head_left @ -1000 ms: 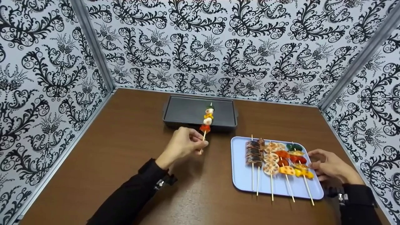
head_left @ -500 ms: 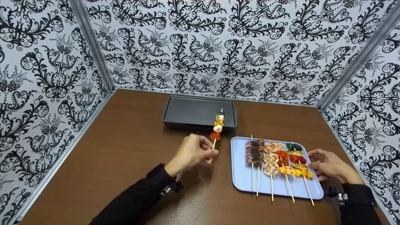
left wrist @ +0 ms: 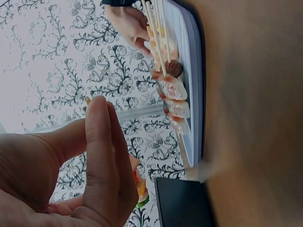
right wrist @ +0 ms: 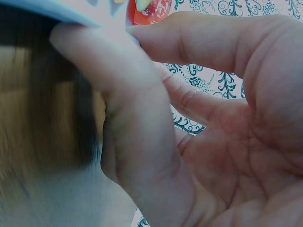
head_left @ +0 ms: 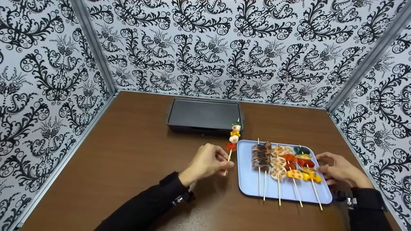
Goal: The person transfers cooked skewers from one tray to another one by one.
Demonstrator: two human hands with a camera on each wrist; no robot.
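My left hand (head_left: 208, 162) pinches the bare stick of a vegetable skewer (head_left: 234, 139) between thumb and fingers. The skewer stands tilted in the air beside the tray's left edge, its green tip toward the griddle; red, white and yellow pieces sit below the tip. In the left wrist view the fingers (left wrist: 102, 156) hide most of the stick. On the right, my right hand (head_left: 340, 170) grips the rim of a pale blue tray (head_left: 249, 187), with fingertips against its edge in the right wrist view. On the tray lie meat skewers (head_left: 260, 157), lotus root skewers (head_left: 278, 166) and vegetable skewers (head_left: 309, 176).
A dark rectangular griddle pan (head_left: 205, 114) stands at the back of the brown table (head_left: 135, 154), left of the tray. Patterned walls (head_left: 205, 48) with metal posts close off the back and sides.
My left hand has carried the vegetable skewer from over the griddle's front edge rightward and nearer to me, to the tray's left side. My right hand and the tray have stayed put.
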